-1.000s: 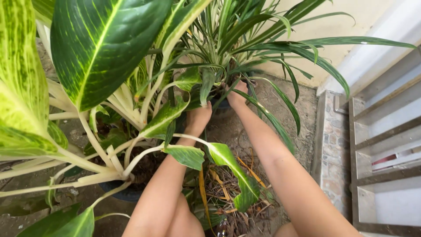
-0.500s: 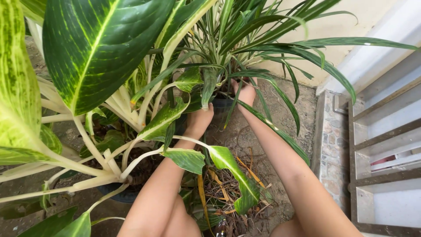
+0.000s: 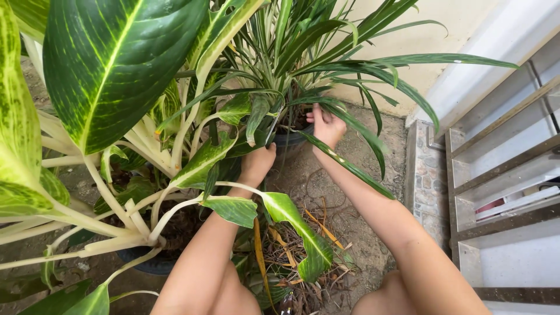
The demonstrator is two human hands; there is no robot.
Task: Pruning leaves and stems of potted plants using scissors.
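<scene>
Dark pot point(image 3: 290, 139) of the striped-leaf plant point(image 3: 326, 52) is gripped at its rim by both hands: right hand point(image 3: 326, 125) curled over the far-right edge, left hand point(image 3: 259, 163) clenched at the near-left, partly hidden by leaves. Pot is hemmed by the big-leaf plant point(image 3: 116, 70) at left; bare ground point(image 3: 373, 146) is left open toward the wall point(image 3: 426, 29).

I see my hands' path crowded: long striped strap leaves point(image 3: 350, 87) arch over the dark round pot point(image 3: 291, 139), broad variegated leaves point(image 3: 116, 64) wall off the left, and bare ground point(image 3: 373, 169) lies open rightward.
</scene>
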